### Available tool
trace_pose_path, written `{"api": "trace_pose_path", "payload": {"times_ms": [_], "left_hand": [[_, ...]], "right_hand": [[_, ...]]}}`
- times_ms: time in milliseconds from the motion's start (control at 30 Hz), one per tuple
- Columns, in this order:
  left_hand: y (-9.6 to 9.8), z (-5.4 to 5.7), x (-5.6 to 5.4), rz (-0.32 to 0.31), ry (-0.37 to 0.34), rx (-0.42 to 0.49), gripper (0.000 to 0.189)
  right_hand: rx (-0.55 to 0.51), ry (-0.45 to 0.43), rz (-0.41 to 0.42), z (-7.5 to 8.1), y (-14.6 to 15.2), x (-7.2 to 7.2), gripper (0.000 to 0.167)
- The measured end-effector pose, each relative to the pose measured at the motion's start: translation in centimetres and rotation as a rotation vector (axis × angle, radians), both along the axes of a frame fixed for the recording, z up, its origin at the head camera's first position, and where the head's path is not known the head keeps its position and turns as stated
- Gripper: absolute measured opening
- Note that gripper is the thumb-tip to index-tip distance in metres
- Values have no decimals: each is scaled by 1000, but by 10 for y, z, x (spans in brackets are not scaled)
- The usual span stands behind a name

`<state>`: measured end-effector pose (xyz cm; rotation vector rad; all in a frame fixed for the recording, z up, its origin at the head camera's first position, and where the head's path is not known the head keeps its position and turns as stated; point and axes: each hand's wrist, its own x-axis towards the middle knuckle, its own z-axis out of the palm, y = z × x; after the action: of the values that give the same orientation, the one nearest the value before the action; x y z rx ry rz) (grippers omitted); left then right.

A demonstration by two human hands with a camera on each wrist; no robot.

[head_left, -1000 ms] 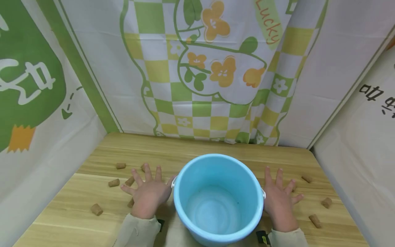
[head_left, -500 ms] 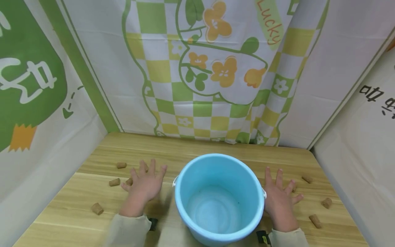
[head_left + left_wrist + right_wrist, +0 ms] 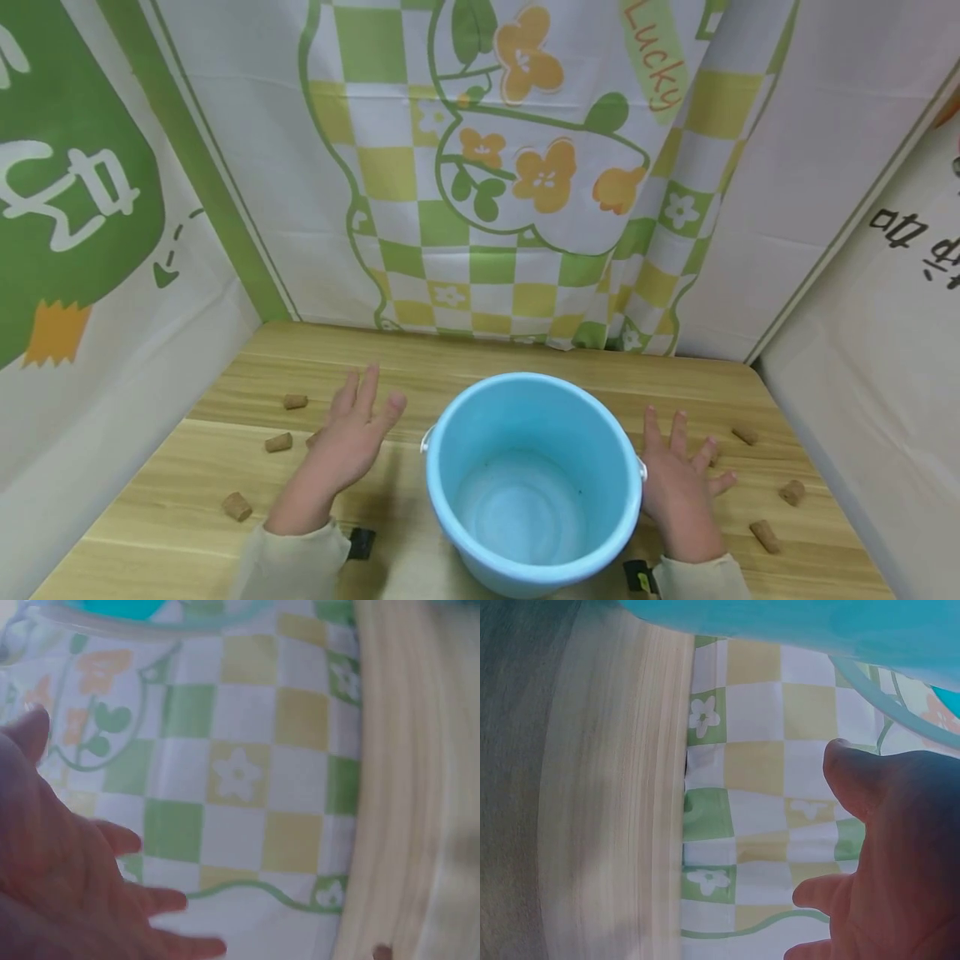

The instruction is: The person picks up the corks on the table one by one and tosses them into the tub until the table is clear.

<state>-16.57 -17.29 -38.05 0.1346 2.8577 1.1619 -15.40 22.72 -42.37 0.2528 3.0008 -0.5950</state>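
Note:
A light blue bucket [image 3: 532,571] stands upright near the front of the wooden table, and its inside looks bare apart from tiny specks. To its left, my left hand [image 3: 345,450] is raised over the table, apart from the bucket, fingers extended and holding nothing. In the left wrist view the palm and fingers [image 3: 116,836] appear against the checked curtain. My right hand [image 3: 678,492] is spread wide close beside the bucket's right handle joint [image 3: 642,470]; whether it touches the bucket cannot be told. The right wrist view shows its thumb [image 3: 847,776] under the blue bucket wall [image 3: 795,626].
Several cork pieces lie scattered on the table: on the left a cork [image 3: 236,507] and another cork [image 3: 279,442], on the right a cork [image 3: 792,492] and one more cork [image 3: 765,536]. A checked curtain [image 3: 491,267] hangs behind the table [image 3: 360,346]; printed fabric walls flank it.
My left hand has left the bucket's left side, moving left and upward while turning its palm toward the bucket. The right hand and bucket stay nearly still.

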Motion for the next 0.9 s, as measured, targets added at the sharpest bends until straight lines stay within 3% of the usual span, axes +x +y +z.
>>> {"api": "trace_pose_path", "payload": {"times_ms": [200, 300, 400, 500, 700, 900], "left_hand": [[7, 6, 7, -306, 187, 283, 93], [14, 10, 11, -438, 203, 376, 103], [20, 11, 13, -526, 179, 434, 110], [27, 10, 14, -566, 176, 419, 117], [35, 7, 12, -570, 170, 309, 126], [34, 3, 12, -586, 120, 312, 121]], "right_hand": [[3, -1, 1, 1, 0, 1, 106], [2, -3, 4, 1, 0, 1, 105], [-2, -1, 8, 1, -1, 1, 104], [-7, 1, 10, 1, 0, 1, 102], [-10, 2, 17, -2, 1, 1, 100], [-9, 2, 22, -4, 1, 1, 98]]}}
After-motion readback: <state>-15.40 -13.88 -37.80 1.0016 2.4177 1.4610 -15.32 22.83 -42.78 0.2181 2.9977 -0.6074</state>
